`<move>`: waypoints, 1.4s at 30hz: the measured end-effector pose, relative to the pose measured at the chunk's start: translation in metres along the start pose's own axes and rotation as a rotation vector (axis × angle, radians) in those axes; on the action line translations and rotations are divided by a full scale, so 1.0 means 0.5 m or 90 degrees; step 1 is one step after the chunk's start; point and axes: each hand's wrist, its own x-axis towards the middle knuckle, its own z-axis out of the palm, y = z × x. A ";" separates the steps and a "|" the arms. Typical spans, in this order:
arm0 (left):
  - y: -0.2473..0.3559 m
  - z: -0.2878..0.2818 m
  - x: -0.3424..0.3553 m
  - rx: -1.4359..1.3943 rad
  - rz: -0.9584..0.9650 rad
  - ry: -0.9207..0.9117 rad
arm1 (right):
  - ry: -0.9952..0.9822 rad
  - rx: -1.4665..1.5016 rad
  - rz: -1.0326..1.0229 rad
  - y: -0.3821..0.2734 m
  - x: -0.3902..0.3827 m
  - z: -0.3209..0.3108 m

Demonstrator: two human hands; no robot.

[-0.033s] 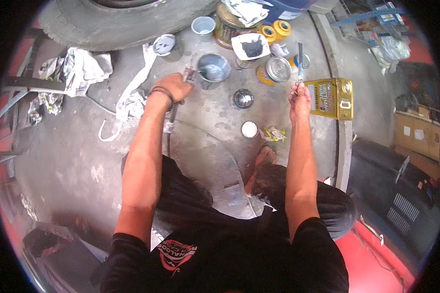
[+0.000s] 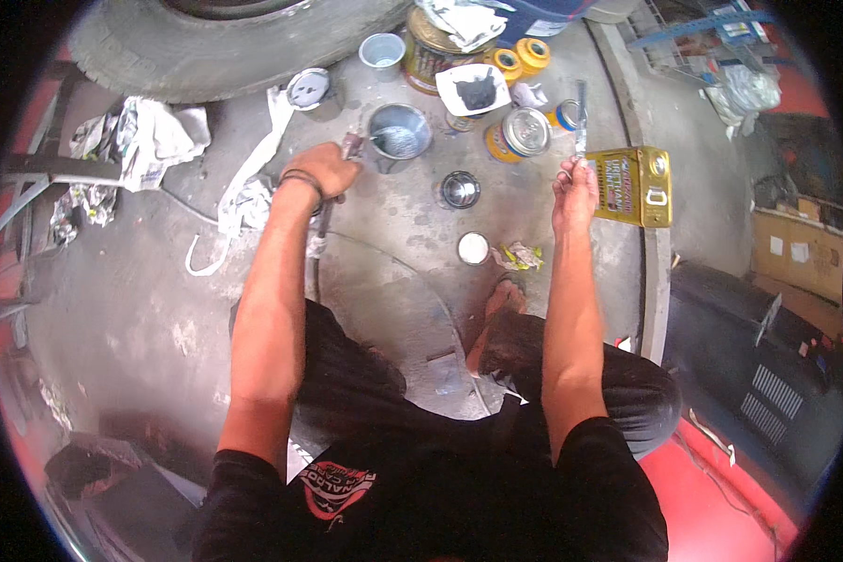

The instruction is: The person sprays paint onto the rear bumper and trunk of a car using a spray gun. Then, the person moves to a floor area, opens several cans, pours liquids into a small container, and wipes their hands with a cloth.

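Note:
My left hand (image 2: 320,173) is closed around a tool with a brownish head (image 2: 351,145), whose kind I cannot make out; a dark hose (image 2: 316,246) hangs below it. Just right of that hand stands a metal pot (image 2: 398,136) with grey wet-looking contents. In my right hand (image 2: 576,192) a long flat metal strip (image 2: 581,117) is gripped at its lower end, pointing away from me. A gold rectangular tin (image 2: 639,187) stands beside the right hand. Between the hands are a small dark round container (image 2: 460,189) and a small white-topped round container (image 2: 473,248).
At the back are a big tyre (image 2: 206,61), a grey-smeared tub (image 2: 311,91), a clear cup (image 2: 382,54), a white tray (image 2: 459,103) with dark stuff and a yellow can (image 2: 520,138). Crumpled newspaper (image 2: 164,140) lies left. A thin cable (image 2: 412,267) crosses the floor.
The view has shifted slightly, so the floor items sit a little further left. The metal strip leans a bit more to the right. Both hands keep their holds.

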 end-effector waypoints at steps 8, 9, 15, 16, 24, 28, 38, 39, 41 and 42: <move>0.027 0.005 0.027 -0.047 -0.013 -0.032 | 0.279 0.205 -0.096 -0.103 0.013 -0.072; 0.042 0.008 0.029 -0.044 -0.011 -0.029 | 0.297 0.203 -0.073 -0.100 0.017 -0.091; 0.044 0.002 0.018 -0.050 -0.027 -0.032 | 0.290 0.296 -0.002 -0.053 -0.044 -0.045; 0.039 -0.001 0.017 -0.048 -0.031 -0.030 | 0.212 0.110 0.005 -0.032 -0.057 -0.009; 0.014 -0.021 -0.026 -0.023 -0.005 0.016 | 0.006 -0.788 -0.278 -0.043 0.015 0.313; 0.012 -0.049 -0.064 0.024 -0.060 0.032 | -0.065 -0.757 -0.173 -0.037 0.073 0.312; -0.018 -0.059 -0.105 0.008 -0.069 0.026 | -0.215 -0.210 0.067 -0.072 -0.042 0.324; -0.027 -0.063 -0.115 -0.007 -0.077 0.017 | -0.224 -0.209 0.072 -0.055 -0.054 0.351; -0.083 -0.063 -0.125 0.007 -0.096 0.044 | -0.328 -0.275 0.092 -0.017 -0.081 0.437; -0.104 -0.064 -0.139 0.002 -0.104 0.072 | -0.344 -0.247 0.097 0.000 -0.092 0.479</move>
